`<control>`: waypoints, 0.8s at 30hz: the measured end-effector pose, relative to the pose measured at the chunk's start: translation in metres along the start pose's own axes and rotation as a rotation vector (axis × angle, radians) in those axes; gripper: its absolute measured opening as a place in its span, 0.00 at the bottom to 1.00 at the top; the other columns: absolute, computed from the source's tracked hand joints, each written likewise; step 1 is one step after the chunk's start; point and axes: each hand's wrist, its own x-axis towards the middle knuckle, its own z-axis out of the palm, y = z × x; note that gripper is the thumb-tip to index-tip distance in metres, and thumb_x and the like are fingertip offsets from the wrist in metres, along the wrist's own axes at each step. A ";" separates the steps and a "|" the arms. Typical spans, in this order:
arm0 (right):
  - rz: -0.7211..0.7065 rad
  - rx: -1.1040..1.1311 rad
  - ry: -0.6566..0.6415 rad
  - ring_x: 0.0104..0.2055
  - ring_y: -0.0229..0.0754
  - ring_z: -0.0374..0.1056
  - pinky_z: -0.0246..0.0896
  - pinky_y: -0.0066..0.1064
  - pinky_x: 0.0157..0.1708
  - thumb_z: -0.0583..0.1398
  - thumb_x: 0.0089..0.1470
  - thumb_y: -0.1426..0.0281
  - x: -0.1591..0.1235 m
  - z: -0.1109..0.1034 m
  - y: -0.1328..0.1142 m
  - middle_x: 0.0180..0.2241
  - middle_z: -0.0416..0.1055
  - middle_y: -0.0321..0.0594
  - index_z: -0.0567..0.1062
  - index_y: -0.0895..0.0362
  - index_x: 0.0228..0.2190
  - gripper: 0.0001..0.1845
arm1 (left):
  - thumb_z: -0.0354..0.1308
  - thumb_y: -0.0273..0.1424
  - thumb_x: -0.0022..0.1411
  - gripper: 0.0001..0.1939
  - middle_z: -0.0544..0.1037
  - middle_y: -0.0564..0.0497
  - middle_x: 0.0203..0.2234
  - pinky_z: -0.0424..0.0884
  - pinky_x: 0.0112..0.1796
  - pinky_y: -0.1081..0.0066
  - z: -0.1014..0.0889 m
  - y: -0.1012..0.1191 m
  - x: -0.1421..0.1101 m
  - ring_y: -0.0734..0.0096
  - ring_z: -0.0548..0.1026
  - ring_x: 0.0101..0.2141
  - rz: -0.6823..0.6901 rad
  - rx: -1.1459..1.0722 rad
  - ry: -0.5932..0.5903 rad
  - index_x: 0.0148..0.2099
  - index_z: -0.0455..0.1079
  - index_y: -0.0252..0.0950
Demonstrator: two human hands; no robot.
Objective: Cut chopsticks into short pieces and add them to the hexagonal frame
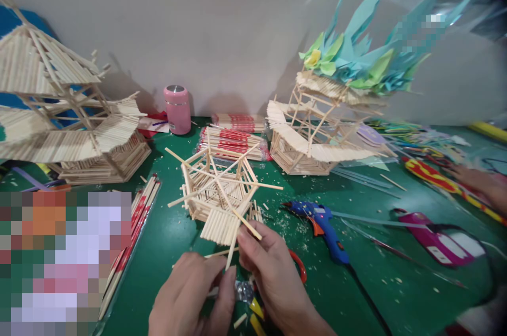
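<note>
A small half-built house of wooden sticks (216, 188) stands on the green mat in the middle. My left hand (194, 296) is closed low in front of it, fingertips pinching the lower end of a thin wooden stick (231, 254). My right hand (273, 272) is closed beside it, fingers pinching another stick (247, 224) that leans against the little roof panel (222, 225). Red-handled scissors (299, 264) lie under my right hand, mostly hidden.
A blue glue gun (322, 222) lies to the right. Packs of sticks (233, 140) and a pink cup (177, 109) sit behind. Large stick models stand at left (71, 124) and right (312, 135), the latter topped with paper origami. Another person's hand (479, 183) rests far right.
</note>
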 end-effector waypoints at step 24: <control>0.009 0.004 0.005 0.20 0.32 0.39 0.32 0.30 0.21 0.64 0.47 0.57 0.002 0.000 -0.008 0.16 0.49 0.25 0.68 0.57 0.22 0.17 | 0.54 0.21 0.57 0.06 0.74 0.57 0.18 0.69 0.22 0.79 -0.001 0.004 0.005 0.77 0.73 0.18 -0.037 0.011 -0.029 0.36 0.65 0.38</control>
